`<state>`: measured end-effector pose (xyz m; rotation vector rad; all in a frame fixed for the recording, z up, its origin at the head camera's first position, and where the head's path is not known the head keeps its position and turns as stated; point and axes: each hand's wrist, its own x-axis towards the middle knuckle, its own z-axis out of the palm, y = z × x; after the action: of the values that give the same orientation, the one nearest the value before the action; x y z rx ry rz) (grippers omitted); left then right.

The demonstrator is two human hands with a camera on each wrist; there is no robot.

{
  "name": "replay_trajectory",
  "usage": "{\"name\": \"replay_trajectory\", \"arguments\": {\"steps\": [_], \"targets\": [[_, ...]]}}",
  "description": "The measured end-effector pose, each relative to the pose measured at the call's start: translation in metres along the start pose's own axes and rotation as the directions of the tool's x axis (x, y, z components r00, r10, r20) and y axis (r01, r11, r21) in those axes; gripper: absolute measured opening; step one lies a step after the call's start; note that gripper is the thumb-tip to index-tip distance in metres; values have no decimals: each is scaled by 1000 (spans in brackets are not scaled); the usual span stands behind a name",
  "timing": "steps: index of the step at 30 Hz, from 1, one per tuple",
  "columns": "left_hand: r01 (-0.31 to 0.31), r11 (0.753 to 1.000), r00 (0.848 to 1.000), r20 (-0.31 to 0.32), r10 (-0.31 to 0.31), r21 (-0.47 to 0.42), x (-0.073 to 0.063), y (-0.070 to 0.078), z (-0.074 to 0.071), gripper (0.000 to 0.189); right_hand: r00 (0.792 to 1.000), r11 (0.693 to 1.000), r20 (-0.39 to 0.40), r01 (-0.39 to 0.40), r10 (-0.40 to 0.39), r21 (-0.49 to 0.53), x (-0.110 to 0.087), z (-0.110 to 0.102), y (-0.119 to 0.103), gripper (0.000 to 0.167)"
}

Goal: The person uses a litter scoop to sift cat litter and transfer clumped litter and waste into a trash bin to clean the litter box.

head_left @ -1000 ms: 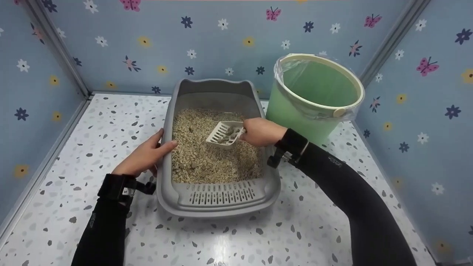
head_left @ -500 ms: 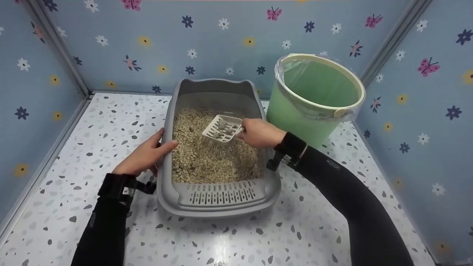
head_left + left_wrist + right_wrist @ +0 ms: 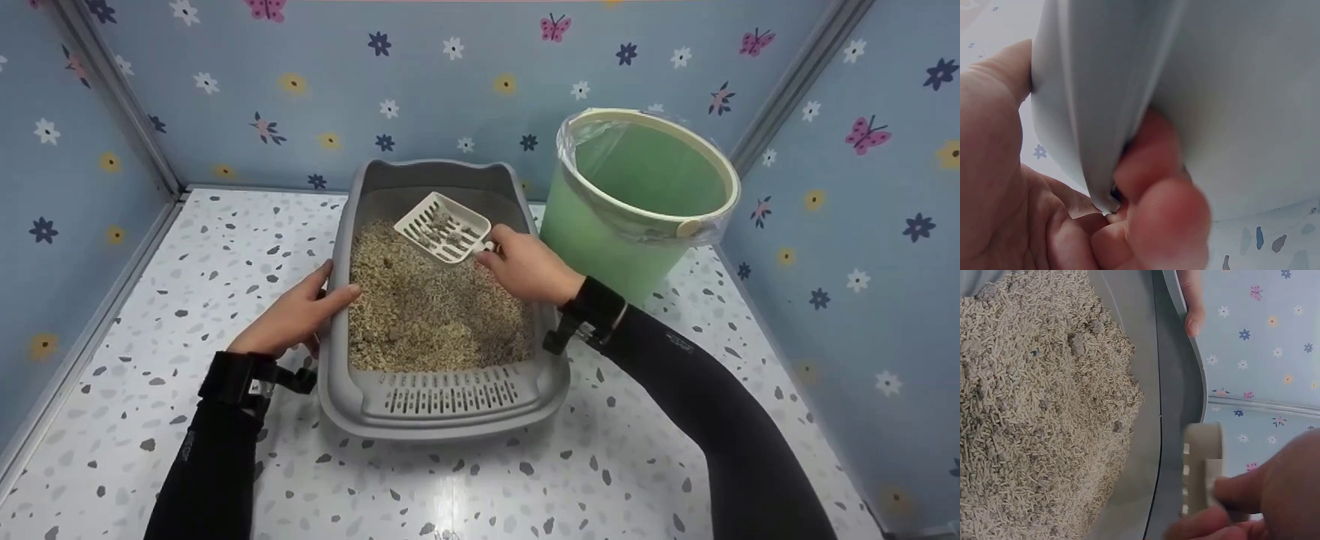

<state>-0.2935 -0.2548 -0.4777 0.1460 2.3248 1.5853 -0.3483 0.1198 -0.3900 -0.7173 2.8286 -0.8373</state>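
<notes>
A white slotted litter scoop [image 3: 444, 228] with greyish clumps on it is held above the litter, near the back of the grey litter box [image 3: 446, 426]. My right hand [image 3: 531, 267] grips its short handle; in the right wrist view the scoop [image 3: 1203, 444] is blurred beside the fingers. Pellet litter [image 3: 420, 322] covers the box floor, with darker lumps among it. My left hand [image 3: 296, 313] grips the box's left rim, thumb over the top. In the left wrist view the fingers [image 3: 1154, 152] curl under the rim's outer lip.
Right behind the box stands a green bin [image 3: 600, 240] lined with a clear plastic bag. Blue flowered panels [image 3: 465, 82] enclose the speckled floor [image 3: 480, 487] at the back and on both sides.
My right hand has moved the scoop up toward the back left of the box and turned it. Clumps on it have spread about. My left hand stays on the rim.
</notes>
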Motion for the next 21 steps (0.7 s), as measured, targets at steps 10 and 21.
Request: {"name": "replay_trajectory", "arguments": {"steps": [10,21], "targets": [[14,1000,1000,-3,-14,-5,0,0,0,114,950,962,-284,190,-129,197,-5,15,8,21],[-9,1000,1000,0,9,-2,0,0,0,109,888,922,-417,310,-194,231,-7,17,6,20]]}}
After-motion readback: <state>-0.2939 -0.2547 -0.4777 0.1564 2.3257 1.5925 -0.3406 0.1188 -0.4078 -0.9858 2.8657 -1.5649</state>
